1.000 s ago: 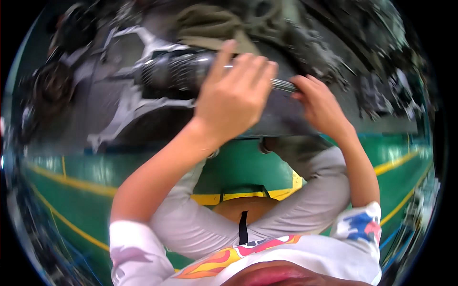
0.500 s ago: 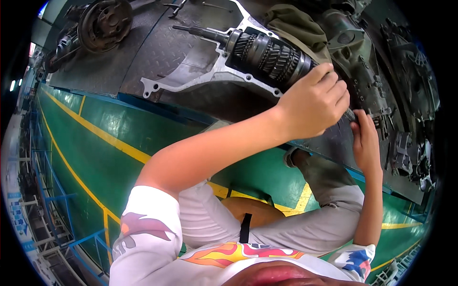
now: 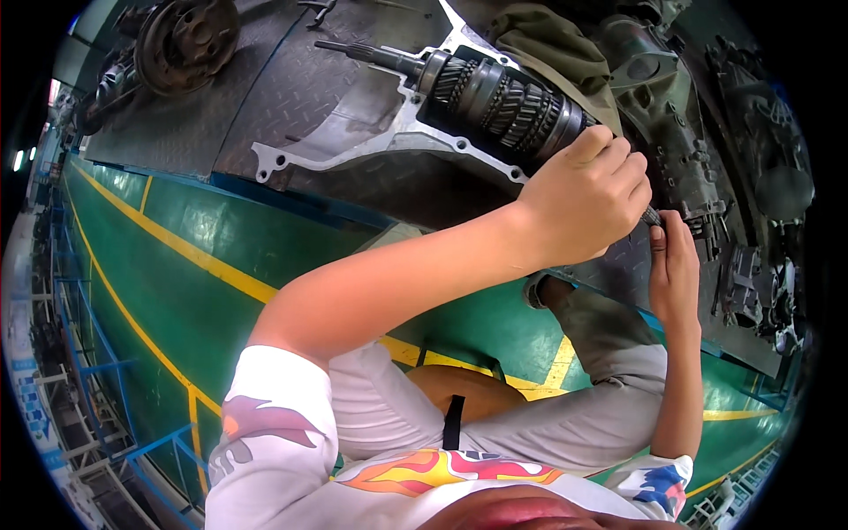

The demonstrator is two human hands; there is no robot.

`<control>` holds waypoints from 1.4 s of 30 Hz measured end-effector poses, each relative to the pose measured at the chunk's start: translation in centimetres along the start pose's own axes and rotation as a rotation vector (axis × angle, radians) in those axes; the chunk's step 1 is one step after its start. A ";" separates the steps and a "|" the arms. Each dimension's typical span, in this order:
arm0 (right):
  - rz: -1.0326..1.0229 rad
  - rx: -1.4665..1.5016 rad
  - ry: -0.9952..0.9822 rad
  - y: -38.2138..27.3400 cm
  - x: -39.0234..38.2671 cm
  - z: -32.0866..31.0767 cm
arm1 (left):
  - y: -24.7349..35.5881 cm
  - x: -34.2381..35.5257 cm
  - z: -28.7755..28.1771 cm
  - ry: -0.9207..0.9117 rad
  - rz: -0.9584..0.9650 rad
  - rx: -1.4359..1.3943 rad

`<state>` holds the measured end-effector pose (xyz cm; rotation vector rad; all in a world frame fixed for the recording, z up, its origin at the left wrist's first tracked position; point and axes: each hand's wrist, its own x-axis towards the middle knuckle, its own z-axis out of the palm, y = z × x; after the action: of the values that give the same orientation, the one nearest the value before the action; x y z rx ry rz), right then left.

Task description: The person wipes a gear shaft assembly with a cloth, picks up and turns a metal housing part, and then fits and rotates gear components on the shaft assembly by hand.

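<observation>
A gear shaft (image 3: 495,99) with several toothed gears lies in an open light-metal transmission housing (image 3: 393,141). Its thin splined end points left, past the housing's wall. My left hand (image 3: 590,196) is closed over the shaft just right of the gears, knuckles up, and hides the part it grips. Beyond it, the dark ridged tail of the shaft (image 3: 652,216) sticks out to the lower right. There my right hand (image 3: 676,269) pinches the tip between thumb and fingers; its fingertips are partly hidden behind the thumb and shaft.
The dark patterned metal bench top (image 3: 274,110) holds a rusty brake drum (image 3: 187,44) at the far left. Behind the housing lies an olive cloth (image 3: 552,44). Another grimy gearbox casing (image 3: 676,141) and several metal parts fill the right side. A stool (image 3: 468,389) is under me.
Both hands keep their places on the shaft, with the right hand a touch lower at its tip. The view has shifted slightly; the housing and gears look unmoved on the bench.
</observation>
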<state>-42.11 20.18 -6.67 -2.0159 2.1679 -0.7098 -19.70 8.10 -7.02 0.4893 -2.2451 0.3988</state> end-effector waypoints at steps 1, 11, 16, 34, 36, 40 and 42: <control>0.004 0.001 0.004 -0.3 0.2 0.1 | 0.2 0.0 0.2 0.018 -0.013 0.004; -0.246 -0.027 0.124 -1.1 1.7 0.7 | -0.1 0.4 -0.3 -0.055 0.029 0.064; -0.216 -0.048 0.100 -0.7 0.3 1.1 | -1.9 0.3 -3.4 -0.058 -0.062 -0.051; -0.153 -0.037 -0.107 -3.2 2.0 -2.2 | -11.9 -4.8 -9.9 -0.040 -0.689 -0.057; -0.163 -0.004 -0.076 -4.6 2.7 -2.4 | -12.1 -4.9 -9.9 -0.013 -0.669 -0.021; -0.205 0.019 0.026 -7.3 4.2 -1.8 | -11.9 -4.9 -9.6 0.035 -0.632 0.081; -0.208 0.022 0.055 -7.8 4.5 -1.6 | -12.0 -5.2 -9.4 0.044 -0.622 0.073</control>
<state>-36.08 16.12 -1.06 -2.2586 1.9865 -0.8183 -4.95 2.78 -3.41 1.1573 -1.9129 0.1624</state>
